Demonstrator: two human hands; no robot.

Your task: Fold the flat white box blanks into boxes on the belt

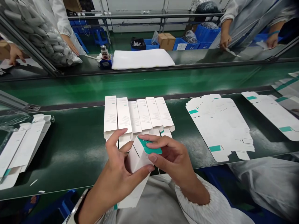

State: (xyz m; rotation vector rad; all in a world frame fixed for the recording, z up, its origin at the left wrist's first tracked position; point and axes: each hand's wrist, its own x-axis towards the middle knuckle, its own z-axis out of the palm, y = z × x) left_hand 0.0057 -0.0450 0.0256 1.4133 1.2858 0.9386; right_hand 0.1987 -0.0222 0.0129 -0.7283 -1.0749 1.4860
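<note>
Around the white carton, both hands curl.

I see the left hand cupped in a grip, thumb stretched toward the right hand, index finger raised and bent. Right hand opposite: fingers curved, close together, thumb tip just below. Right wrist bare, white sleeve behind it.

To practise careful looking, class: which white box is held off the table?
The box between the left hand and right hand, its green end under the right hand's fingers. The six boxes in the row beyond it lie on the table.
</note>
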